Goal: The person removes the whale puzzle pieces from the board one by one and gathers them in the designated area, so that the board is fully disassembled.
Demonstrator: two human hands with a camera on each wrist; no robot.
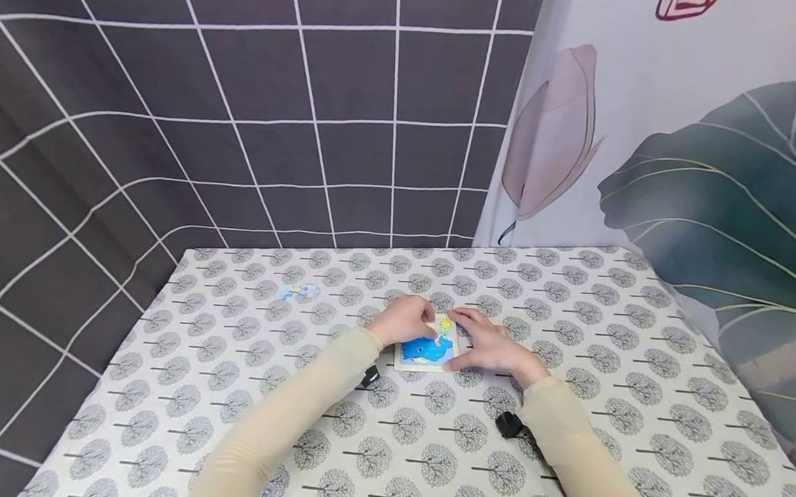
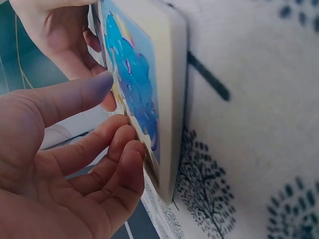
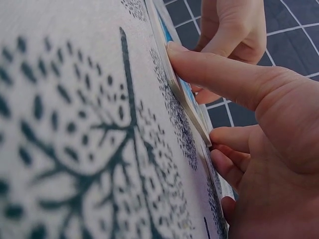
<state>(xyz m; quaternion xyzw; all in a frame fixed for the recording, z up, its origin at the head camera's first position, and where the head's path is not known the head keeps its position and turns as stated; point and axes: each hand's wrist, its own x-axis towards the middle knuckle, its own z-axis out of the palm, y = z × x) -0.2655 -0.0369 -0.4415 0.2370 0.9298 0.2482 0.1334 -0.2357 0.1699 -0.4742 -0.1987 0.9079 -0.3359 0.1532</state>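
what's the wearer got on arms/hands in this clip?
Both arms wear tight, plain beige sleeves to the wrist. Left hand and right hand are bare: no gloves, no rings visible. A small black device sits under each wrist: left, right.

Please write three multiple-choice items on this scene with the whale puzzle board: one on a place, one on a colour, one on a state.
1. Where does the whale puzzle board lie?
A. on the tablecloth between both hands
B. on the tiled wall
C. at the table's near edge

2. What colour is the whale?
A. red
B. blue
C. green

3. How do the left hand and right hand meet the board?
A. both hover clear of it
B. only the right touches it
C. both touch its edges

Answers: 1 A, the head view shows it mid-table between the hands; 2 B, the picture is blue; 3 C, fingers sit against both sides.
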